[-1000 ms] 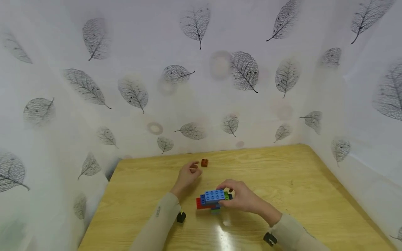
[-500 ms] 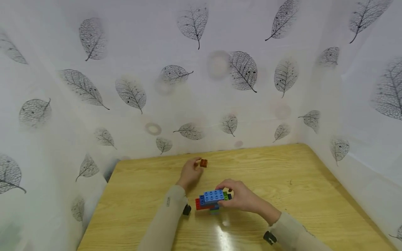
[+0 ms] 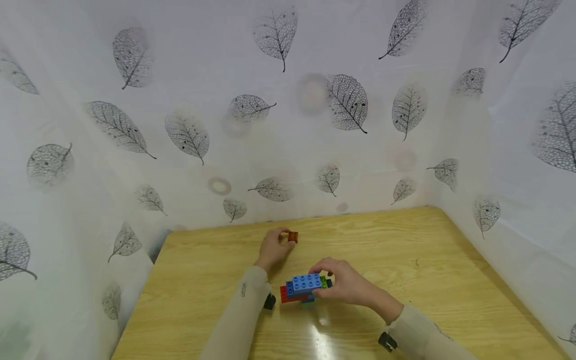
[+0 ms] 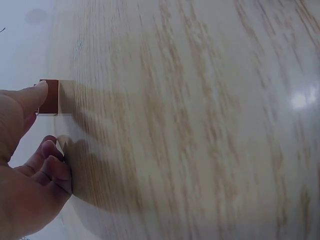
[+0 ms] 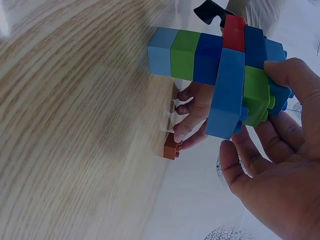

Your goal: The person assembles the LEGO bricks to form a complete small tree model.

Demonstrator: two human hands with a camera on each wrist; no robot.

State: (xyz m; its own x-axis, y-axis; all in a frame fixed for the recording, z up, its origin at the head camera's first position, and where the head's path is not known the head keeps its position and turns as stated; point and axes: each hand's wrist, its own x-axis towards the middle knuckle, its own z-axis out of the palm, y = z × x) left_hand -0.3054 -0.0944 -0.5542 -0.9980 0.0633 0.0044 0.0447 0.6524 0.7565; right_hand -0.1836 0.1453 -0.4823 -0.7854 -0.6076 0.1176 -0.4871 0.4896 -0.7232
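My left hand point(image 3: 273, 250) reaches to a small orange-brown toy brick point(image 3: 293, 237) at the back of the table, thumb and a finger pinching its side. In the left wrist view the thumb lies against the brown brick point(image 4: 52, 97), and the other fingers are curled below. My right hand point(image 3: 345, 284) grips the right end of a build of stacked toy bricks point(image 3: 306, 283). Blue, red and green bricks form its top; in the right wrist view, a column of dark blue, green and light blue bricks point(image 5: 182, 54) extends towards the table. Whether it touches the wood, I cannot tell.
The wooden table point(image 3: 202, 300) ends at a pale curtain point(image 3: 288, 150) with a leaf print, which surrounds it at the back and sides. Small black devices hang at both cuffs, including one at the left cuff point(image 3: 269, 302).
My left hand has moved forward and right to the brown brick, its thumb and finger now closed at the brick's side. The right hand and the brick build have hardly moved.
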